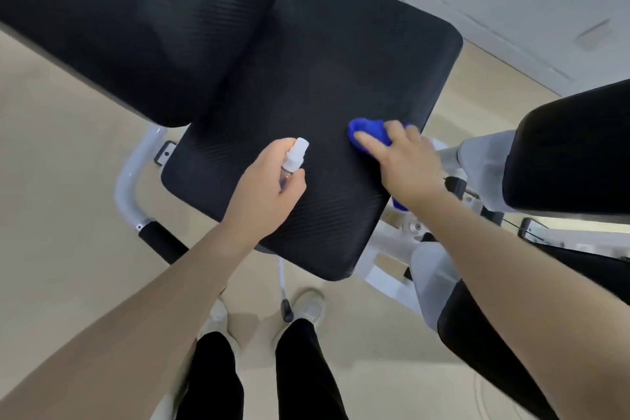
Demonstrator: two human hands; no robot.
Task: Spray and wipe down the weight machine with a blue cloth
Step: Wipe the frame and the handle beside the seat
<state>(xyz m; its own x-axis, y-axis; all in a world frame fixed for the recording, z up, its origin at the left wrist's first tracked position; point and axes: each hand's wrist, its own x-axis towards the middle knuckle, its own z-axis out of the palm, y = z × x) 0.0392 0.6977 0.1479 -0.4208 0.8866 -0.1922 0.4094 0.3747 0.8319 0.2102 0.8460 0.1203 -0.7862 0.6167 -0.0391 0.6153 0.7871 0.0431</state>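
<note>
The weight machine's black padded seat point(306, 85) fills the middle of the view, with its black back pad point(129, 20) at the upper left. My left hand point(269, 191) grips a small clear spray bottle point(295, 155) with a white cap, held just above the seat's near left part. My right hand point(405, 160) presses a bunched blue cloth point(370, 131) flat against the seat's right side, fingers stretched over it. A bit of blue cloth also shows under my wrist at the seat's edge.
A white tubular frame point(128, 181) with black grip handles point(162, 242) runs round the seat. Another black pad point(569, 153) stands at the right. Beige floor lies below, with my legs and white shoes point(308, 305) near the seat's front edge.
</note>
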